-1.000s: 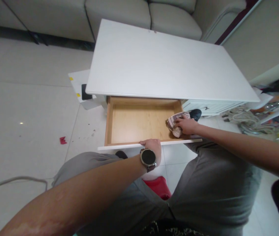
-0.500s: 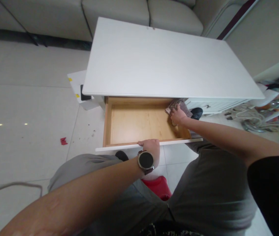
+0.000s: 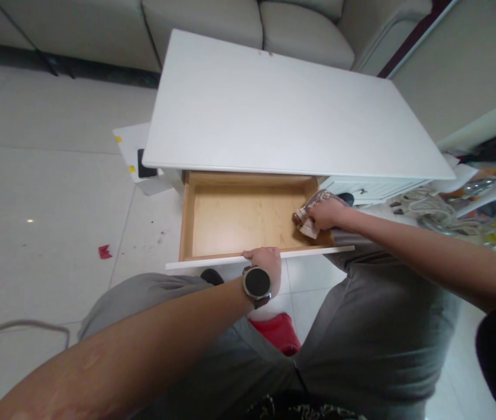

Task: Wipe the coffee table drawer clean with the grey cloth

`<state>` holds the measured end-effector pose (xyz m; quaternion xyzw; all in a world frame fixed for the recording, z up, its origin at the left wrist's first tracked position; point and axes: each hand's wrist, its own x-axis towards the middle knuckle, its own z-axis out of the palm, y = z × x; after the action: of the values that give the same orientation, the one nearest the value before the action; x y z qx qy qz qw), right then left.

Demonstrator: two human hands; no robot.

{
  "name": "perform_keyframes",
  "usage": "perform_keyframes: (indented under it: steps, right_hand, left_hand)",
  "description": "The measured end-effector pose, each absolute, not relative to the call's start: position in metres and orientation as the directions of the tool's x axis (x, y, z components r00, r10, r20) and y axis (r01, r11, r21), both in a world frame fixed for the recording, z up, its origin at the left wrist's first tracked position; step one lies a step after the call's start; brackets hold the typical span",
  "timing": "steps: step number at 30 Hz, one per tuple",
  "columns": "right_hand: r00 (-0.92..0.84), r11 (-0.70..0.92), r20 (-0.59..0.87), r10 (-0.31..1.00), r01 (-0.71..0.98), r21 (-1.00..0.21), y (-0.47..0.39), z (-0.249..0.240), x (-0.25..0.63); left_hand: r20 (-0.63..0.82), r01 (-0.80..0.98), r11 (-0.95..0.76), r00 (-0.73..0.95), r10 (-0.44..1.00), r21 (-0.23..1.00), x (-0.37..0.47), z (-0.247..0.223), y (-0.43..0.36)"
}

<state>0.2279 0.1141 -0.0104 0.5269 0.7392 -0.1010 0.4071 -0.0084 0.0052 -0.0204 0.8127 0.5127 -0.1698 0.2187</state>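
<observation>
A wooden drawer (image 3: 239,219) stands pulled out from the white cabinet (image 3: 291,111), its inside bare pale wood on the left and middle. My left hand (image 3: 266,265), with a watch on the wrist, grips the middle of the drawer's white front edge; most of its fingers are hidden. In my right hand (image 3: 327,213) a patterned brown and cream cloth (image 3: 306,223) is bunched up. The hand presses it against the drawer's right side wall, and part of the cloth hangs over that wall.
Behind the cabinet runs a grey sofa (image 3: 204,26). A white box (image 3: 132,149) stands on the floor left of the cabinet, and a red scrap (image 3: 105,252) lies nearby. Coiled cables (image 3: 420,207) and clutter are at the right. Something red (image 3: 277,333) sits between my legs.
My right hand has moved the cloth along the right side wall, from the back corner toward the drawer's front. My left hand keeps its hold on the front edge.
</observation>
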Motion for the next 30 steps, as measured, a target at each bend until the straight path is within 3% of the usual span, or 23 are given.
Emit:
perform_keyframes:
  steps: [6, 18, 20, 24, 27, 30]
  right_hand:
    - [-0.002, 0.172, -0.878, 0.479, 0.981, 0.092, 0.109, 0.004, 0.244]
    - [-0.113, -0.056, -0.908, 0.402, 0.987, -0.148, 0.105, -0.007, 0.224]
    - [-0.149, -0.062, -0.905, 0.399, 0.980, -0.189, 0.106, -0.010, 0.217]
    - [-0.211, -0.157, -0.879, 0.428, 0.940, -0.303, 0.109, -0.017, 0.193]
    - [-0.295, -0.213, -0.845, 0.447, 0.882, -0.421, 0.113, -0.022, 0.160]
    - [-0.413, -0.218, -0.806, 0.423, 0.817, -0.534, 0.119, -0.028, 0.118]
  left_hand:
    - [-0.495, 0.876, -0.474, 0.452, 0.742, 0.088, -0.008, -0.024, 0.004]
    - [-0.417, 0.863, -0.492, 0.492, 0.764, 0.117, -0.011, 0.005, -0.003]
    - [-0.357, 0.793, -0.581, 0.604, 0.712, 0.182, -0.011, 0.016, -0.010]
    - [-0.142, 0.458, -0.799, 0.887, 0.439, 0.389, -0.011, 0.024, -0.025]
    - [-0.065, 0.312, -0.856, 0.947, 0.314, 0.413, -0.011, 0.019, -0.030]
    - [-0.110, 0.309, -0.866, 0.951, 0.289, 0.393, -0.011, 0.013, -0.028]
